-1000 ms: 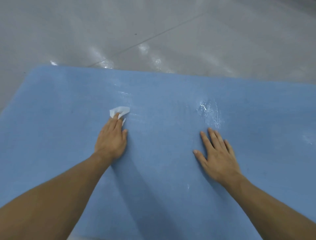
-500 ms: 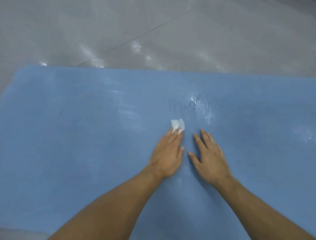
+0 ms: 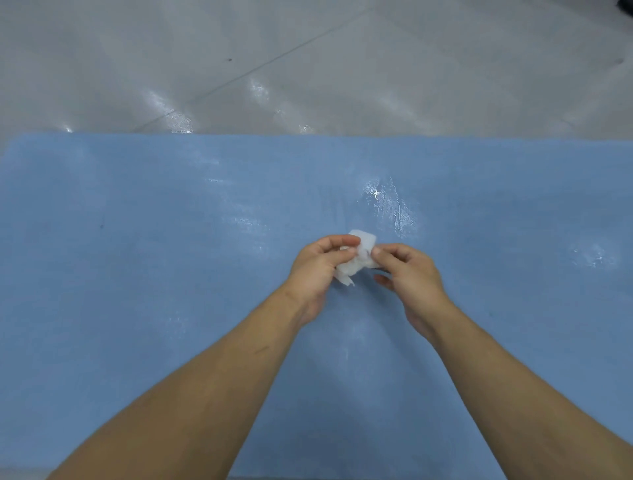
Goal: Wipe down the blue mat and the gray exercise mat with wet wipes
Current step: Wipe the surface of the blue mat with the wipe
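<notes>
The blue mat (image 3: 137,274) lies flat across the floor and fills most of the head view. Wet streaks shine on it near the middle and toward the right. A crumpled white wet wipe (image 3: 356,260) is held just above the mat's centre, between both hands. My left hand (image 3: 317,270) pinches the wipe's left side with curled fingers. My right hand (image 3: 407,270) pinches its right side with thumb and forefinger. The gray exercise mat is not in view.
A glossy gray floor (image 3: 308,68) with a thin seam line lies beyond the mat's far edge. A dark object (image 3: 627,4) peeks in at the top right corner.
My left hand slid the wipe rightward across the mat to my right hand. Both hands have since lifted off the mat and now hold the wipe between them.
</notes>
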